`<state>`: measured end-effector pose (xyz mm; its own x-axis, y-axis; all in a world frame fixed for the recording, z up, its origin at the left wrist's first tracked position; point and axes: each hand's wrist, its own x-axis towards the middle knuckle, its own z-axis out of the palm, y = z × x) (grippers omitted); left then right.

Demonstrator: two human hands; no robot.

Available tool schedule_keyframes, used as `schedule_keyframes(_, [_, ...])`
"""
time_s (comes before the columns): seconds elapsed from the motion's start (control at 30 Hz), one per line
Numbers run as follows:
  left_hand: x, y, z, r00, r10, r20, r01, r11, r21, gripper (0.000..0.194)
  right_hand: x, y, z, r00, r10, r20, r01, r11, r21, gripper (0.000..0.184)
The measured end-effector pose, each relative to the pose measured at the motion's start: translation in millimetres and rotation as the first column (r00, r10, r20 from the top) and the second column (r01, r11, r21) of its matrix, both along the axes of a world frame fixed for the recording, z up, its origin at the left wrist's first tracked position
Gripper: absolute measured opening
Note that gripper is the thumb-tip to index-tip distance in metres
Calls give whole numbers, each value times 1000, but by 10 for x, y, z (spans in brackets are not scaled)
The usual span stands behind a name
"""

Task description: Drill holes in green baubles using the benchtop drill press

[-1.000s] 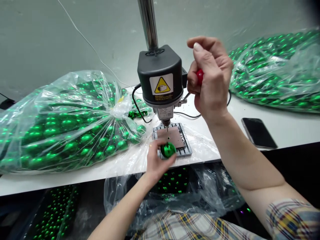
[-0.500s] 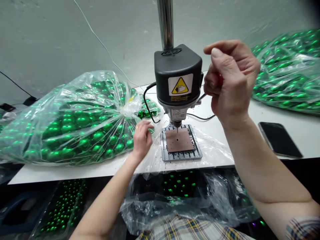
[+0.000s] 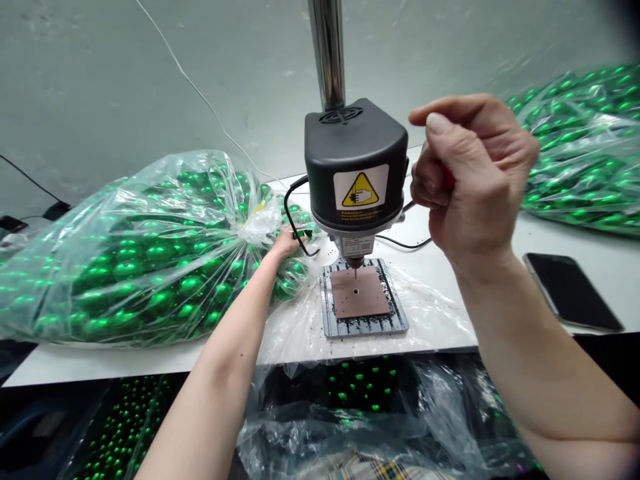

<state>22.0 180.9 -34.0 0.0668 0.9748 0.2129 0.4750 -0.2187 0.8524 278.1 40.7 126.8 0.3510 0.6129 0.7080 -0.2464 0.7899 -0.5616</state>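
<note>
At the neck of a clear plastic bag full of shiny green balls (image 3: pixel 165 260), my left hand (image 3: pixel 286 241) reaches in among loose balls. Its fingers are mostly hidden behind the neck and a black cable. My right hand (image 3: pixel 475 173) is raised beside the black head of a small drill press (image 3: pixel 355 147), fingers curled around a red knob that barely shows, thumb and index finger pointing left. The thin drill bit (image 3: pixel 355 273) hangs over a brownish square pad (image 3: pixel 361 303) with a small round hole. The pad lies on the grey slotted base (image 3: pixel 365 327), strewn with dark crumbs.
A second bag of green balls (image 3: pixel 590 153) rests at the right, behind a black phone (image 3: pixel 573 291). Plastic film (image 3: pixel 295 333) covers part of the white table. Below the front edge are more green balls (image 3: pixel 360 383) and clear plastic (image 3: pixel 430 427).
My left hand has moved forward, away from beside the base, to the bag's neck. My right hand keeps its curled pose. The view has shifted slightly.
</note>
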Motion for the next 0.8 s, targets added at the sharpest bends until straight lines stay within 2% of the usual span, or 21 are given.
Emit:
schedule_keyframes(0.07, [-71, -146, 54, 999, -6, 47, 10, 997, -75, 22, 2, 5, -4, 1000, 4, -8, -4, 1000, 18, 5])
schedule_keyframes(0.13, [-145, -388, 136, 979, 2, 205, 30, 987, -156, 31, 4, 17, -7, 1000, 0, -15, 1, 1000, 29, 8])
schedule_keyframes(0.23, [-227, -857, 276, 866, 59, 497, 43, 981, -191, 43, 4, 39, -12, 1000, -13, -24, 14, 999, 35, 14])
schedule_keyframes(0.37, [-202, -1421, 365, 766, 89, 637, 19, 987, -161, 49, -2, 68, -21, 999, -17, -38, 19, 999, 37, 24])
schedule_keyframes(0.43, [-114, -1605, 316, 754, 82, 652, 59, 980, -191, 49, -6, 78, -25, 999, -29, -28, 30, 999, 43, 28])
schedule_keyframes(0.53, [83, -1731, 126, 758, 66, 649, 121, 963, -239, 51, -6, 84, -27, 999, -47, 12, 47, 998, 29, 36])
schedule_keyframes(0.7, [389, -1644, -254, 779, 35, 626, 133, 966, -220, 60, 33, 85, -28, 990, -75, 117, 81, 996, -45, 43])
schedule_keyframes(0.8, [507, -1563, -364, 814, 5, 581, 147, 965, -215, 65, 64, 100, -38, 984, -74, 162, 81, 996, -38, 42])
